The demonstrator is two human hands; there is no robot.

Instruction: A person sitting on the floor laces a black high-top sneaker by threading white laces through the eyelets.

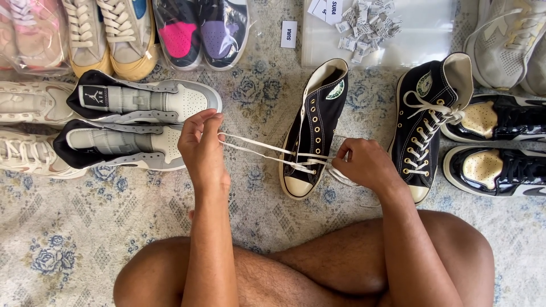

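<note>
A black high-top canvas sneaker (314,122) with a cream toe cap stands on the rug in front of me, toe toward me, laced only through its lowest eyelets. My left hand (200,146) pinches a white shoelace (256,149) and holds it pulled taut to the left of the shoe. My right hand (364,165) is closed on the other end of the lace, just right of the shoe's toe. Its matching sneaker (427,122), fully laced, stands to the right.
A grey and white high-top pair (133,122) lies to the left, with more sneakers along the back and left. Black glossy shoes (500,145) sit at the right. A clear bag of small white packets (367,28) lies at the back. My bare knees are below.
</note>
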